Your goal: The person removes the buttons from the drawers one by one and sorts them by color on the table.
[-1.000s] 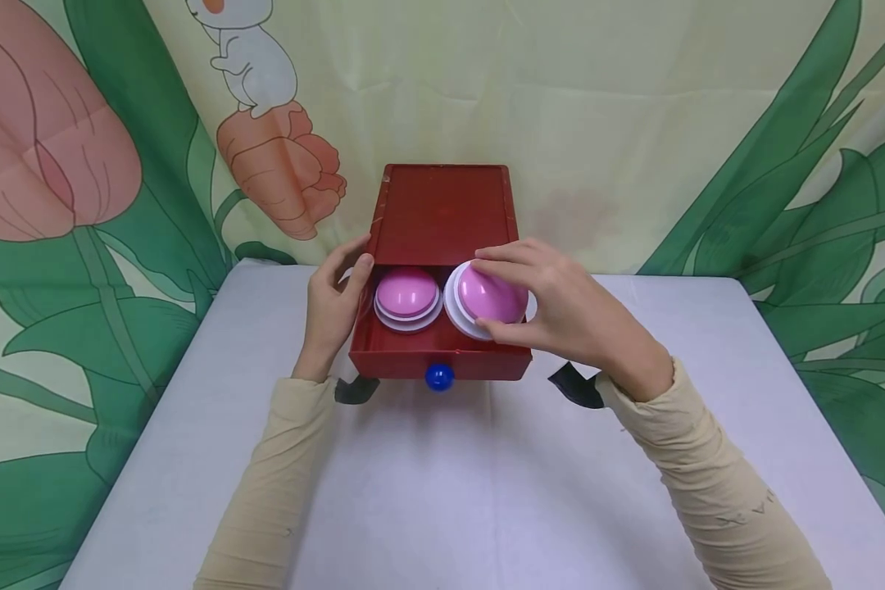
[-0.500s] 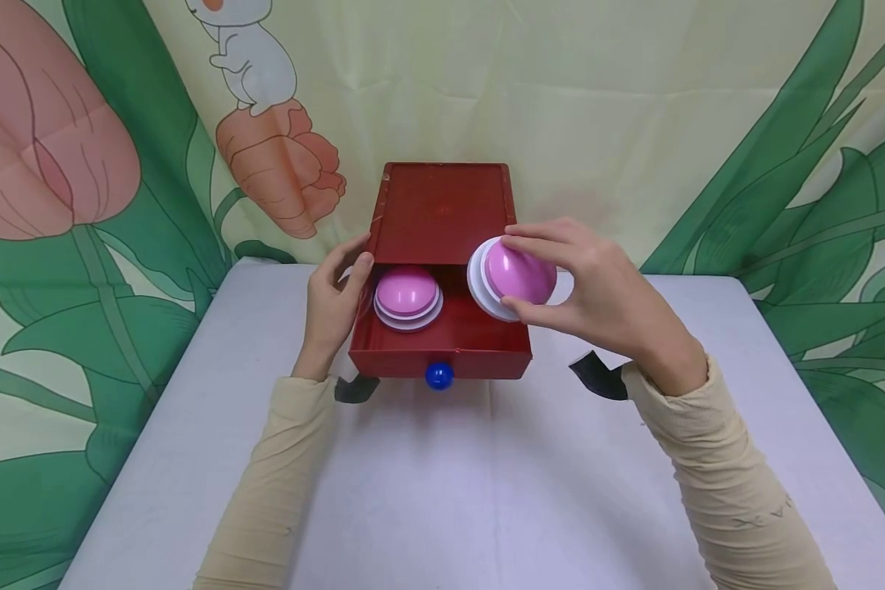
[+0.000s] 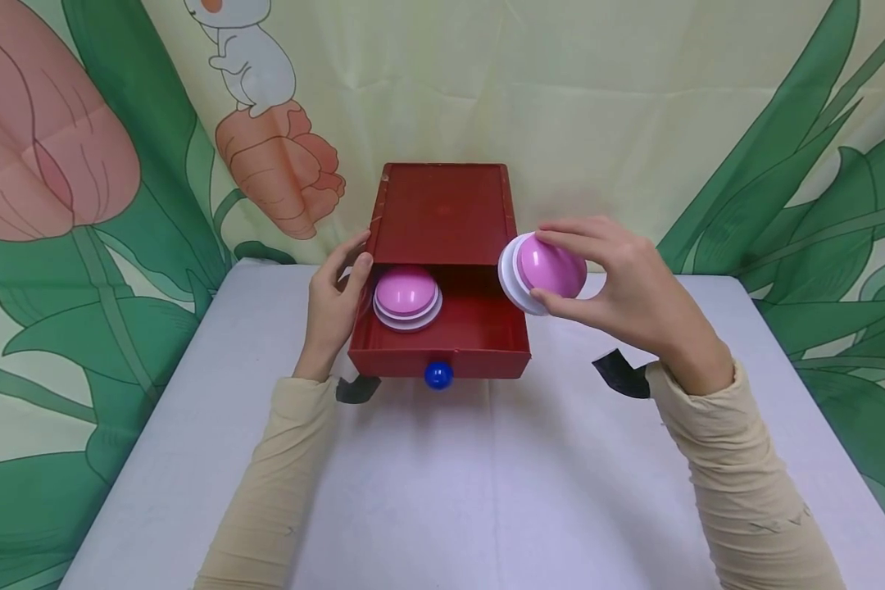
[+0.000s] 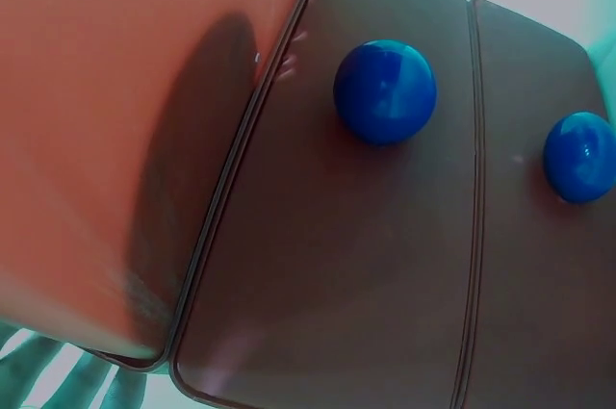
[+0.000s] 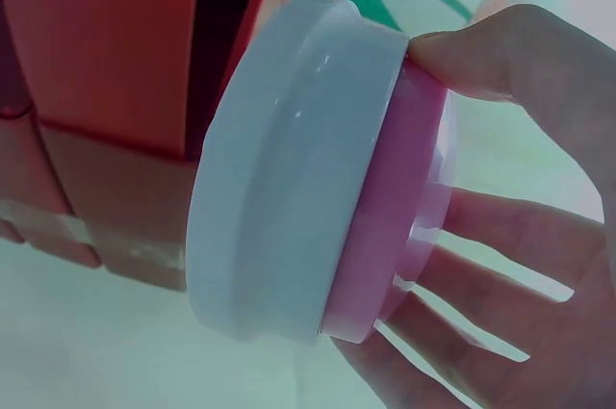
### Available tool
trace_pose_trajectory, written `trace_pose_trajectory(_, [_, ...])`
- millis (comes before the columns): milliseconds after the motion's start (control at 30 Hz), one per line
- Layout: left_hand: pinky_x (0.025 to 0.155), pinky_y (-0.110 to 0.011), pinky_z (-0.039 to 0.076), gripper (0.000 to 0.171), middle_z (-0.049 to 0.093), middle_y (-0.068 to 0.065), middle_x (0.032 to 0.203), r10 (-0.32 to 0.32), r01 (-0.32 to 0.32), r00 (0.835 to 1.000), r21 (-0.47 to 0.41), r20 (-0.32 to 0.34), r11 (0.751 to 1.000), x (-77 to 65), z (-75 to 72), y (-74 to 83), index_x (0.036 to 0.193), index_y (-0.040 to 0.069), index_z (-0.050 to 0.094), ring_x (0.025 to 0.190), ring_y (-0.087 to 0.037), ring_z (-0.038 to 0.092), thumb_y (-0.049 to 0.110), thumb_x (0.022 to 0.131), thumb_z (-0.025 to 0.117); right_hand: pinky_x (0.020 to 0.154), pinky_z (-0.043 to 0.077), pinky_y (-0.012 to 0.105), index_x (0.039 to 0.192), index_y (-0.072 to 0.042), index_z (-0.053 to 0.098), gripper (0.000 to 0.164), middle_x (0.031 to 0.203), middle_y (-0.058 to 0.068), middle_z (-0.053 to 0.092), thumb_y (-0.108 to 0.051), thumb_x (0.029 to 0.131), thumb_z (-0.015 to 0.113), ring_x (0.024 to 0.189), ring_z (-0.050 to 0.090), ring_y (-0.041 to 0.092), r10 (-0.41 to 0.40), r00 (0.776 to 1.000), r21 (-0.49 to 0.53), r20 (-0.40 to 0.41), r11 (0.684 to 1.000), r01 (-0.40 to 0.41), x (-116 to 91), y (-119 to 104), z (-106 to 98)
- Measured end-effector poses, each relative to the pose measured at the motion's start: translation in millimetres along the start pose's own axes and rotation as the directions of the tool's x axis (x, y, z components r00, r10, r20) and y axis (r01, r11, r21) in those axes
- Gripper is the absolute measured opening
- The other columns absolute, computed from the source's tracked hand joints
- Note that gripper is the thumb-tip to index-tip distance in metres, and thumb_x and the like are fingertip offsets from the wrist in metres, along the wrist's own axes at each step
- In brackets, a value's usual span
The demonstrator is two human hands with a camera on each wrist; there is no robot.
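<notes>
A red drawer cabinet (image 3: 446,209) stands at the back of the table, its top drawer (image 3: 479,332) pulled out. Inside, at the left, sits a round push button (image 3: 407,295) with a pink dome and white base. My right hand (image 3: 630,283) pinches a second such push button (image 3: 549,266) between thumb and fingers, tilted, just past the drawer's right side. In the right wrist view its white base (image 5: 279,178) faces the cabinet. My left hand (image 3: 332,307) rests against the cabinet's left side, thumb near the drawer's edge; some fingertips are hidden.
A blue knob (image 3: 438,375) is on the drawer front. Lower drawers with blue knobs (image 4: 385,91) show in the left wrist view. The white table (image 3: 413,508) backs onto a printed curtain (image 3: 597,98). A black strap (image 3: 623,375) hangs at the right wrist.
My right hand has lifted the push button out of the drawer's right half and carried it to the right. The left hand and the cabinet have stayed in place.
</notes>
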State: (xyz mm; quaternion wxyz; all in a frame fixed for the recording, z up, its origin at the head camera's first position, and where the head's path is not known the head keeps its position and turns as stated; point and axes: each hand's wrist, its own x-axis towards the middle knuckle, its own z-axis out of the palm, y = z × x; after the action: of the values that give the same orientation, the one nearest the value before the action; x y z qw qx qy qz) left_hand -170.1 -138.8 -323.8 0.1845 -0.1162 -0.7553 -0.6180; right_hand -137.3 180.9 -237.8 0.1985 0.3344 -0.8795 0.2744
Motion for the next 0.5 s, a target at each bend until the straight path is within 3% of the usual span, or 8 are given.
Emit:
trace_pose_trajectory(200, [0.1, -0.024, 0.048, 0.04, 0.049, -0.011, 0.15, 0.016, -0.016, 1.0, -0.019, 0.024, 1.0, 0.3, 0.1, -0.3, 0.14, -0.001, 0.053, 0.126, -0.021, 0.054, 0.01, 0.102, 0.052, 0.085, 0.05, 0.019, 0.122, -0.004, 0.07, 0.053, 0.123, 0.01, 0.067, -0.007, 0.072, 0.087, 0.113, 0.061, 0.026, 0.021, 1.0, -0.022, -0.019, 1.0, -0.021, -6, 9, -2])
trace_pose_trajectory(500, [0.101, -0.024, 0.048, 0.039, 0.049, -0.011, 0.15, 0.029, -0.029, 0.999, -0.019, 0.031, 0.999, 0.9, -0.7, -2.2, 0.14, 0.0, 0.053, 0.127, -0.021, 0.054, 0.011, 0.103, 0.052, 0.085, 0.041, 0.004, 0.122, -0.003, 0.069, 0.054, 0.124, 0.01, 0.067, -0.007, 0.072, 0.087, 0.114, 0.061, 0.027, 0.078, 0.997, -0.041, -0.026, 0.996, -0.079, -16, 24, -4])
